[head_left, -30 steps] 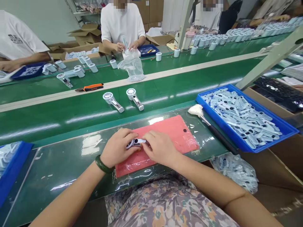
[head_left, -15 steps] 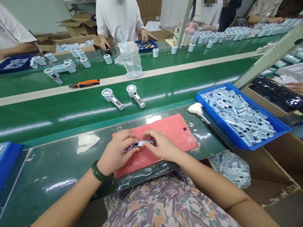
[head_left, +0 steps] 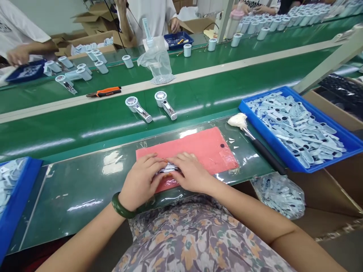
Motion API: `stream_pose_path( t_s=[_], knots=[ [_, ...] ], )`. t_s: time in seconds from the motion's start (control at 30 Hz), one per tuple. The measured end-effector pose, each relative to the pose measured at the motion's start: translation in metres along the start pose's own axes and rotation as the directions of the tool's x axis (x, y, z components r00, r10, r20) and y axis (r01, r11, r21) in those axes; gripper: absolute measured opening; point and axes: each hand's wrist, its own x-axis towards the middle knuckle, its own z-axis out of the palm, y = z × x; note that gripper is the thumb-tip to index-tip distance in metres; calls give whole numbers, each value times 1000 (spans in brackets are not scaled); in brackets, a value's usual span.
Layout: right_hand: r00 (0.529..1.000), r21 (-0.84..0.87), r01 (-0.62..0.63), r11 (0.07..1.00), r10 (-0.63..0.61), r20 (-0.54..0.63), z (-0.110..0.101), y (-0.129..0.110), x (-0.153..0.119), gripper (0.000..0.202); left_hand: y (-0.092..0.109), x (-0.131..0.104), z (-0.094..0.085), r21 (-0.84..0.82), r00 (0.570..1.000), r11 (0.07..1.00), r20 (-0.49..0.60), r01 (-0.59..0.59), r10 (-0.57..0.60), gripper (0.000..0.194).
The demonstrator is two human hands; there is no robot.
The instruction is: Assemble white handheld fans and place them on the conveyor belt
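Observation:
A slim, pale handle piece with dark markings [head_left: 169, 167] lies low over the red mat [head_left: 193, 145], mostly covered by fingers. My left hand [head_left: 143, 177], with a green bangle at the wrist, is closed on the piece's left end. My right hand [head_left: 191, 172] grips the other end, its thumb along the near side. The fingertips of both hands nearly meet over the piece. A black dot [head_left: 222, 146] sits at the mat's right end, with a few small white triangular scraps [head_left: 231, 140] beside it.
Two handheld fans [head_left: 165, 105] lie on the green belt ahead. To the right are a black-handled tool with a white wrapped head [head_left: 262, 149] and a blue tray [head_left: 307, 170] of handle parts. Another blue tray [head_left: 27, 189] stands left. Orange-handled pliers [head_left: 107, 91] lie across the belt; co-workers sit beyond.
The view has shifted slightly. My fingers have closed further over the handle piece, covering more of it. Across the belt, one co-worker's hand has risen and another's has reached to a tray.

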Motion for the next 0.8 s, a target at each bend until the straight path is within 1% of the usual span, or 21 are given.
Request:
stream_pose_path(
  t_s=[0.1,0.17,0.23,0.33,0.4,0.43,0.47,0.5,0.57,0.6,0.67,0.7,0.73,0.77,0.8],
  knots=[
    [999,-54,38,998,-38,0,2,1,-1,44,-2,-3,1,28,1000,1000,3,-14,14,20],
    [999,-87,28,996,-30,-21,5,0,-1,42,-2,-4,3,38,1000,999,-26,-10,11,21],
    [999,-86,17,996,-20,-40,8,1,0,40,-1,-4,4,24,999,1000,-38,-3,4,20],
    [995,2,35,999,-35,-91,12,4,-2,39,3,-2,0,28,1000,1000,18,2,-3,20],
    [979,108,83,991,-61,-194,16,9,-5,42,3,0,-5,97,998,995,69,1,-8,23],
    [962,165,118,979,-71,-265,18,12,-7,44,-1,1,-8,139,996,990,88,-9,-4,24],
    [939,221,151,963,-69,-337,20,14,-9,46,-9,4,-11,183,995,983,102,-26,7,26],
    [914,273,178,945,-56,-403,22,17,-10,46,-22,7,-16,228,994,973,107,-45,21,28],
    [877,351,207,913,-14,-480,26,21,-10,41,-58,16,-28,329,995,943,95,-47,16,32],
    [871,372,206,905,3,-491,27,22,-10,37,-80,22,-37,384,997,923,73,-11,-19,32],
    [884,367,184,912,9,-467,28,21,-9,32,-122,35,-59,460,988,878,13,131,-154,30],
    [898,344,169,923,-1,-439,28,19,-8,31,-139,42,-70,471,978,861,-19,194,-210,29],
    [913,317,153,936,-11,-408,27,17,-8,32,-151,50,-80,466,970,854,-45,233,-240,30],
    [924,291,134,947,-13,-381,27,15,-8,32,-158,60,-88,445,970,863,-63,238,-235,30],
    [933,268,111,957,-8,-360,28,13,-8,33,-160,73,-93,414,978,886,-73,210,-198,28]
  ],
)
